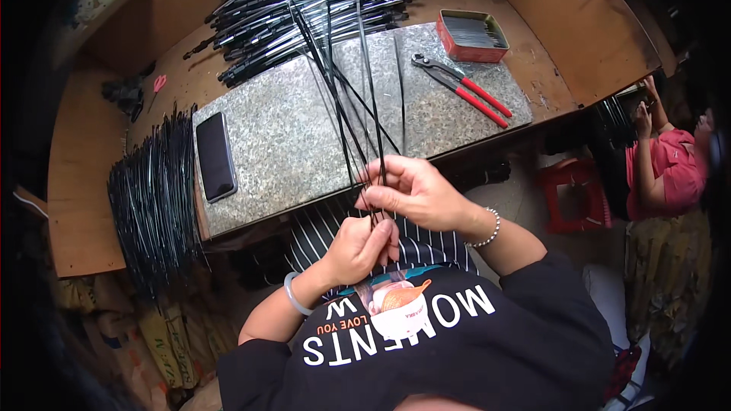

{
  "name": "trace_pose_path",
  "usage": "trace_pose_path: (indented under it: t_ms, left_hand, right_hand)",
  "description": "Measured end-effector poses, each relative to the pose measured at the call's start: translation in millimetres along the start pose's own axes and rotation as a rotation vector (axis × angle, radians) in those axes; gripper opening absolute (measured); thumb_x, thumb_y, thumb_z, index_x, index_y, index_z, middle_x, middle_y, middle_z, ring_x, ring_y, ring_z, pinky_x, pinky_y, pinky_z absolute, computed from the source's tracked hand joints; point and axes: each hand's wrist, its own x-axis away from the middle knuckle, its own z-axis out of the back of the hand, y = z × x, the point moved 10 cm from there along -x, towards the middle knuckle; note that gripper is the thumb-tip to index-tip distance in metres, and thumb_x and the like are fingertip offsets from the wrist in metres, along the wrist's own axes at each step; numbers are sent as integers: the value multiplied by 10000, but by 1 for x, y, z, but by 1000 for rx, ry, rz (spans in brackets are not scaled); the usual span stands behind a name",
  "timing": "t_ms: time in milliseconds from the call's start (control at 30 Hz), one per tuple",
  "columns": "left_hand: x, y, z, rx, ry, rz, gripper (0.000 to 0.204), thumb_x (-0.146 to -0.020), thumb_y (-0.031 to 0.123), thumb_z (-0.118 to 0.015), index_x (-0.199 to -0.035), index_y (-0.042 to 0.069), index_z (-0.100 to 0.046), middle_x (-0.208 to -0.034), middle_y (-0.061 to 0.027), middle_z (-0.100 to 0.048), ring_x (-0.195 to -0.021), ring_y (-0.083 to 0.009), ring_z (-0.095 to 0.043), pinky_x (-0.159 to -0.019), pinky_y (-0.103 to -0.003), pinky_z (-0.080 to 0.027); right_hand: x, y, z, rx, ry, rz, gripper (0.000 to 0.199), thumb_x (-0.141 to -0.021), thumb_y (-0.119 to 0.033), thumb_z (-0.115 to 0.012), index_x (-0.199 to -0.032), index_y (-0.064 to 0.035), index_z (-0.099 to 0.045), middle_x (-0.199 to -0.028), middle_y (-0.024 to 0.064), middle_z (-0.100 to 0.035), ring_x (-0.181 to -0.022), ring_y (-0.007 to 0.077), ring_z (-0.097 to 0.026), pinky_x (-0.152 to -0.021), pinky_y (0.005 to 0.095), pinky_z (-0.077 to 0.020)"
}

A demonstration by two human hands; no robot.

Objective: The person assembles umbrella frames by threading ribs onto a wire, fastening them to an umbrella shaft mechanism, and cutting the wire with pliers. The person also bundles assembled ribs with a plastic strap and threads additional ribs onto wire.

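Observation:
Several thin black rods (333, 76), which look like umbrella ribs, fan up and away from my hands over a speckled stone slab (263, 118). My left hand (358, 250) is closed around their near ends, close to my body at the slab's front edge. Just above it, my right hand (415, 194) pinches the rods between thumb and fingers. Some rods cross each other; their lower ends are hidden in my hands. End-cutting pliers (466, 91) with red handles lie on the slab to the right. A red tin (472, 36) of thin metal pins or wires stands behind them.
Metal rods with black ends form a large pile (304, 11) at the back. A dense bundle of black rods (156, 198) hangs over the left edge. A phone (216, 156) and red scissors (159, 84) lie left. Rightward are a red stool (556, 194) and another person (670, 167).

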Motion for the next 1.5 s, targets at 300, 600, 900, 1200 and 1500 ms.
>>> trace_pose_path:
  t_ms: [300,600,900,1200,1500]
  left_hand:
    - [11,69,15,-671,-129,-120,402,-727,112,-714,-1061,-13,-528,-916,-100,-631,-770,-174,-625,-660,-296,-486]
    - [-39,209,128,-733,542,-832,1183,-576,228,-848,-1403,54,-20,-1327,-187,-362,-1236,-290,-374,-1040,-405,-296]
    - [-51,224,121,-656,570,-875,1064,-655,103,-784,-1416,100,-41,-1262,-174,-465,-1211,-259,-417,-1038,-372,-282]
    - [-53,247,120,-743,525,-917,937,-691,48,-749,-1395,119,-136,-1223,-170,-470,-1100,-230,-507,-926,-340,-442]
    - [-53,254,134,-695,613,-946,774,-764,-17,-661,-1359,96,-178,-1105,-152,-538,-950,-219,-601,-792,-291,-526]
  right_hand:
    - [15,-36,8,-96,89,10,365,-945,-119,-456,-1269,23,-365,-653,-21,-459,-553,25,-441,-516,168,-358]
    - [25,-62,-14,-19,-64,199,404,-950,-103,-423,-1315,35,-318,-607,-29,-407,-500,25,-376,-468,150,-309]
    - [26,-70,1,-213,-102,98,476,-934,-111,-455,-1343,51,-273,-605,1,-443,-461,26,-346,-408,147,-284]
    - [20,-66,-8,-191,-167,42,491,-926,-116,-475,-1352,27,-278,-622,0,-452,-457,16,-351,-409,146,-295]
    - [12,-59,9,-149,-34,67,476,-922,-101,-485,-1346,13,-300,-646,-21,-447,-488,18,-385,-440,147,-319]
